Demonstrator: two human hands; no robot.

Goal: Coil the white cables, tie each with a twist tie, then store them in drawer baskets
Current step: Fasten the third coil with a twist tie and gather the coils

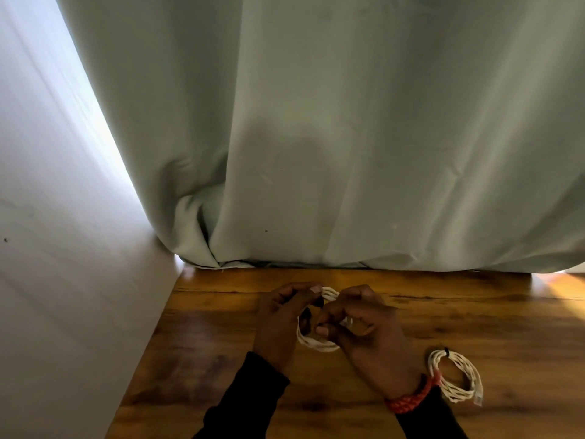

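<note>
Head view, low centre of the frame. I had both hands on one coil of white cable [316,345], held just above the wooden table [474,315]. My left hand [280,318] was curled round the coil's left side, thumb and forefinger pinched at its top edge. My right hand [370,327] was closed on the right side, thumb pressed in toward the middle of the loops. I saw something dark between the two thumbs; I took it for the twist tie but could not tell for sure, it was too small and shadowed.

A second coil [456,377] lay on the table at lower right, just beside my right wrist and its orange braided band [411,397]. It had a dark tie [447,352] at its top and a connector end showing at its lower right. I judged that one finished.

A pale curtain [348,137] filled the upper frame, with a white wall [63,248] at left. No drawer or basket was in view.

Step in hand, as I judged it: binding this coil. To do it well:
- keep the left pinch firm so the loops stay stacked
- seat the tie across all strands, not just the outer ones
- twist the tie ends snug, not so hard as to kink the cable
- tuck the loose plug end in before letting go.
</note>
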